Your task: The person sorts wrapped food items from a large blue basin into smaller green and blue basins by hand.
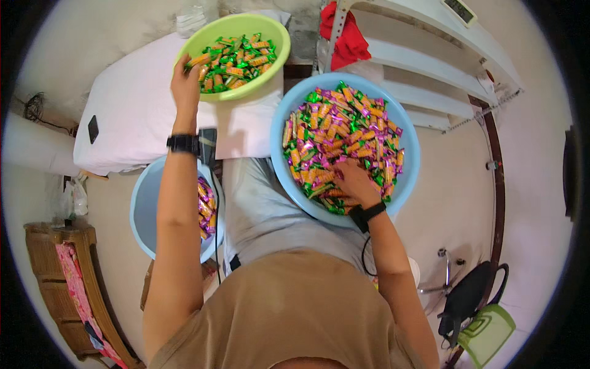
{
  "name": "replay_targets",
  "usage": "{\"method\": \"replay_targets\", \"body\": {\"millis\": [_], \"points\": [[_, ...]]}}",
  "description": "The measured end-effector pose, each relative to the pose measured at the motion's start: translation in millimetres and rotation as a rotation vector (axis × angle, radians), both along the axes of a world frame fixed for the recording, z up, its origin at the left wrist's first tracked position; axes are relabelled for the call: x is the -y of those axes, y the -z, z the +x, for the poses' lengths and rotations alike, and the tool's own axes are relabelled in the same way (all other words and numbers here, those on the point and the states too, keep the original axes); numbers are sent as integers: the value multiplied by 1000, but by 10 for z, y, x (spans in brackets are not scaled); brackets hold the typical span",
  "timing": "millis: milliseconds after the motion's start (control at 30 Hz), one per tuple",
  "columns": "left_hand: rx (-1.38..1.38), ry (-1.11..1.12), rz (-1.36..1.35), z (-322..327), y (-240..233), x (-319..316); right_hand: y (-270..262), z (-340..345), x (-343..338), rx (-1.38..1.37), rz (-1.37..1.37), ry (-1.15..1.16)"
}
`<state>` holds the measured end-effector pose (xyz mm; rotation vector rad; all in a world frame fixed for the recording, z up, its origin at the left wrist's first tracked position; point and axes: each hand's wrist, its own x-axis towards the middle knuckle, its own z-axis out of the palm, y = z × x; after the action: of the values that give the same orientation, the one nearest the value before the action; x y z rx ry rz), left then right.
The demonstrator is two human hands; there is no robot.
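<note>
My left hand (185, 85) is at the left rim of a lime-green plastic basin (233, 95), with a green-and-orange wrapped candy (200, 59) between thumb and fingers. Similar wrapped candies (239, 62) in green and orange lie heaped inside that basin. Down in a large light-blue basin (411, 147), my right hand (357, 181) touches a mixed heap of purple-ended and green-ended wrapped candies (341, 124). Its fingertips are partly hidden among them. Below my left forearm stands another blue basin (146, 210) with purple-wrapped candies (206, 207) at its right side, partly covered by the arm.
The lime basin stands on a white-covered table (138, 92), where a black phone (93, 129) lies. A white metal shelf rack (415, 60) with a red cloth (345, 44) rises beyond. Black cables (216, 230) hang from my wrist devices. A wooden cabinet (69, 286) stands at left.
</note>
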<state>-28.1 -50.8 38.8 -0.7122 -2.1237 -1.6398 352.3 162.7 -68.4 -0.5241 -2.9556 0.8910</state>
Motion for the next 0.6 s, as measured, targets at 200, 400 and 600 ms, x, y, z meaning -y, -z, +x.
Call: {"method": "replay_targets", "body": {"millis": [200, 400, 600], "points": [[-45, 168, 13, 472, 395, -432, 80, -16, -32, 34, -19, 34], [316, 623, -197, 2043, 793, -306, 86, 47, -146, -88, -224, 70], [419, 730, -255, 2540, 969, -457, 57, 108, -120, -187, -461, 183]]}}
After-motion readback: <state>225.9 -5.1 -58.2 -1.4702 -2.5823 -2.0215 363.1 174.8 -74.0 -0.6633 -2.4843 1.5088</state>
